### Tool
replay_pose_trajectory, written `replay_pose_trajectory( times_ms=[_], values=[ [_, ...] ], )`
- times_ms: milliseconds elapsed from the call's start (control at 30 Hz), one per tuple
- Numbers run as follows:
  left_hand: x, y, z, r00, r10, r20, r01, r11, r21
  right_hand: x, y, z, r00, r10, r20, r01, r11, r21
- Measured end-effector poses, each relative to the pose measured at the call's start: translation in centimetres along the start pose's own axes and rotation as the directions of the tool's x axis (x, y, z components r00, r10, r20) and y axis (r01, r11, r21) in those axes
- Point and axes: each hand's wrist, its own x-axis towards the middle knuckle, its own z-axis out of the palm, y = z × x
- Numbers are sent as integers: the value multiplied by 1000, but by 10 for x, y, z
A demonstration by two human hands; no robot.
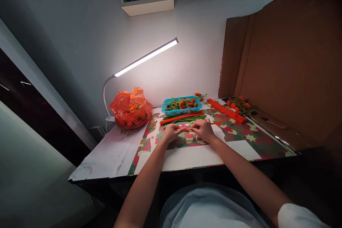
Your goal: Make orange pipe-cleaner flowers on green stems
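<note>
Over the patterned table covering, my left hand (pixel 172 133) and my right hand (pixel 203 129) face each other, fingertips pinched close together. Between them is a small coiled bit of an orange chenille stem (pixel 187 130). A loose orange length (pixel 221 121) runs out to the right from behind my right hand; whether it joins the coiled bit is hidden. Just beyond my fingers lie a bundle of orange chenille stems (pixel 176 117) and a bundle of green chenille stems (pixel 196 117).
Behind the bundles stands a blue basket (pixel 167 112) of orange flowers on green stems. An orange plastic bag (pixel 128 117) sits left, beneath a lit lamp (pixel 146 57). More orange stems (pixel 224 109) and finished flowers (pixel 237 107) lie right, beside a cardboard panel (pixel 283 60).
</note>
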Motion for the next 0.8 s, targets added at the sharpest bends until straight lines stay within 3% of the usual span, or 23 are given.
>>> replay_pose_trajectory(
  times_ms=[167, 267, 533, 800],
  values=[
    [2, -2, 5, 991, -9, -130, 12, 1000, 17, -1, 0, 1, 992, -108, -64, 101, 990, -101],
    [2, -2, 7, 977, -11, -215, 23, 998, 55, -1, -3, 4, 991, -124, -44, 119, 988, -98],
    [-1, -2, 9, 944, -15, -329, 38, 997, 63, -2, -7, 12, 1000, -10, -28, 11, 999, 51],
    [-1, -4, 9, 936, -99, -338, 69, 993, -97, -1, -8, 11, 998, -42, -54, 52, 978, 204]
  ],
)
